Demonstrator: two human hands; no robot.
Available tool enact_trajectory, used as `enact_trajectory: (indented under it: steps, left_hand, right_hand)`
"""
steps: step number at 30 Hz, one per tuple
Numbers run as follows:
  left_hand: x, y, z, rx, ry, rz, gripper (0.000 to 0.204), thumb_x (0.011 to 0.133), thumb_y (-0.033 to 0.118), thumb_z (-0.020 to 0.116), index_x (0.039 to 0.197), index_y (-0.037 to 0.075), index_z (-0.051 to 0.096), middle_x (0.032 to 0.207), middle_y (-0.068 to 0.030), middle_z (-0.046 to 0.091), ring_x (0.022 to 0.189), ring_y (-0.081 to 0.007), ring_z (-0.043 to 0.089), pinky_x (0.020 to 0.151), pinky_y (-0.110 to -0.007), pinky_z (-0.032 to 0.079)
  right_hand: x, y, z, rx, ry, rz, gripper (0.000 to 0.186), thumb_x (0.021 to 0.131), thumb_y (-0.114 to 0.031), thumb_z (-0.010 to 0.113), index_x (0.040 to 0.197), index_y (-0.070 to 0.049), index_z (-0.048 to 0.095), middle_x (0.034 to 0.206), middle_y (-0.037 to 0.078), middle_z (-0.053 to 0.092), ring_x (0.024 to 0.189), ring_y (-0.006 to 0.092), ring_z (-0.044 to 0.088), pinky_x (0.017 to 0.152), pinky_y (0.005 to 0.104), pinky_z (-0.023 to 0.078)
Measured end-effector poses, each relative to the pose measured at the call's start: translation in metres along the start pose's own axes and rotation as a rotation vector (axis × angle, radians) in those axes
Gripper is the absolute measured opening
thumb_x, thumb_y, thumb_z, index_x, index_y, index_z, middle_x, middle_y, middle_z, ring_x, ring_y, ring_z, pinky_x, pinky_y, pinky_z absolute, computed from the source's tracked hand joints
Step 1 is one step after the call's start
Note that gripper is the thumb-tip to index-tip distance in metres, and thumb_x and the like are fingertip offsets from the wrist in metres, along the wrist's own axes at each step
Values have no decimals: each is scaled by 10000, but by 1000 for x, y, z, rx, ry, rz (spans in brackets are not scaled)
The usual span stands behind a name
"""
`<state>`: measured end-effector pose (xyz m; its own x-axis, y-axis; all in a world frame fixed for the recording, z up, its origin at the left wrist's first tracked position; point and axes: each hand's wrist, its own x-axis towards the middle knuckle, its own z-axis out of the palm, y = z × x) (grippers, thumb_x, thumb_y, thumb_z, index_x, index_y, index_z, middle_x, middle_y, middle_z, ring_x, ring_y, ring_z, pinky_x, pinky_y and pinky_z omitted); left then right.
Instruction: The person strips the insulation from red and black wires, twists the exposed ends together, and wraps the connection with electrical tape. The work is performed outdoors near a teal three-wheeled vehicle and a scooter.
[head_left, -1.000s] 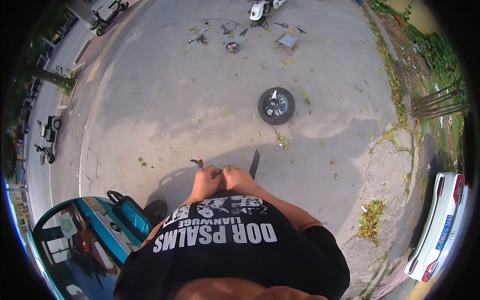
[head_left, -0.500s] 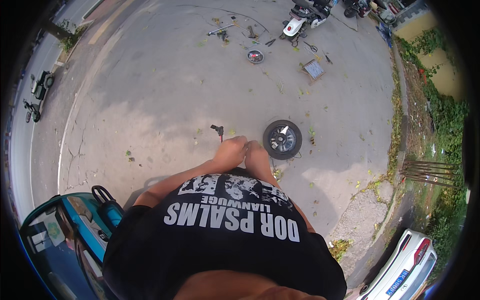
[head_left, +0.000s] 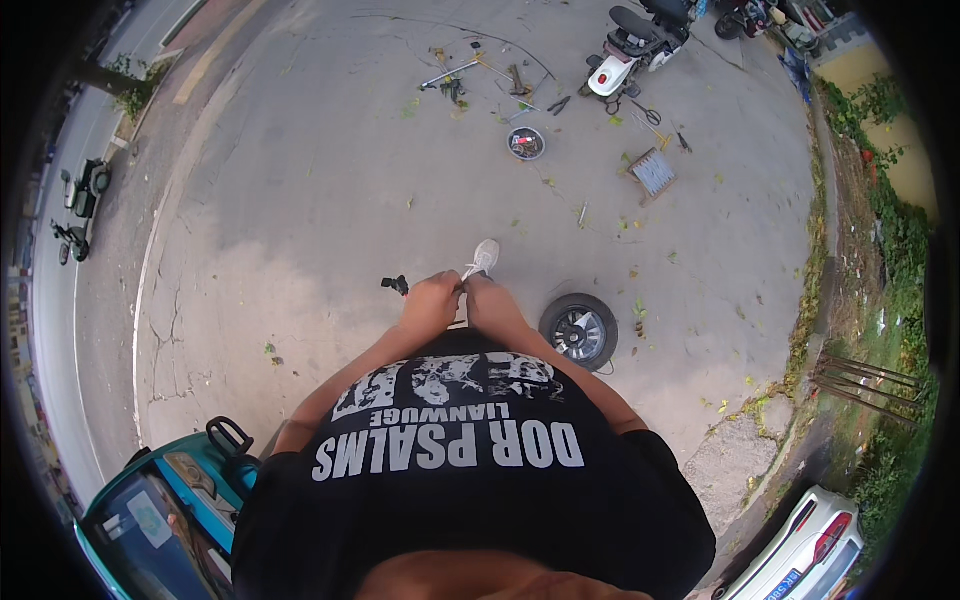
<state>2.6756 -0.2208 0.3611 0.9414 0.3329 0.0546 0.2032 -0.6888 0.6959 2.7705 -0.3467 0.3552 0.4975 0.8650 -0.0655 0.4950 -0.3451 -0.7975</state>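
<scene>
My left hand and my right hand meet in front of my waist, both with fingers closed. A dark tool with a blocky black head sticks out to the left of my left hand, which appears to hold it; its exact kind is unclear. Whatever lies between the hands is mostly covered by the fingers. Just beyond them a white shoe shows on the pavement. To the right of my right hand a small wheel with a black tyre lies flat, with something whitish on its hub.
Farther ahead lie a bowl of small parts, a low folding stool, scissors and several hand tools. A white scooter stands behind them. A teal vehicle is near left, a white car near right.
A white shoe has come into view beyond my hands. The wheel and the ground items sit lower in the picture. Both hands and the black-headed tool have shifted left.
</scene>
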Motion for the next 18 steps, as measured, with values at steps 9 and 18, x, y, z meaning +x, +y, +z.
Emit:
enact_trajectory:
  steps: [9, 18]
  left_hand:
    - [180, -38, -26, -135, -138, -350, 61, 796, 17, 598, 819, -29, 565, 720, -171, 654, 649, -266, 682, 584, -344, 518]
    - [324, -59, -45, -290, -215, -415, 93, 801, 56, 604, 826, -31, 579, 711, -180, 645, 653, -279, 669, 587, -369, 499]
  right_hand:
    - [167, 60, -65, -73, -90, -145, 131, 771, -31, 527, 892, 19, 531, 850, 197, 606, 769, 375, 621, 659, 436, 503]
    - [284, 87, -126, -230, 12, -133, 180, 743, -94, 593, 879, 11, 539, 825, 165, 592, 736, 300, 640, 615, 386, 527]
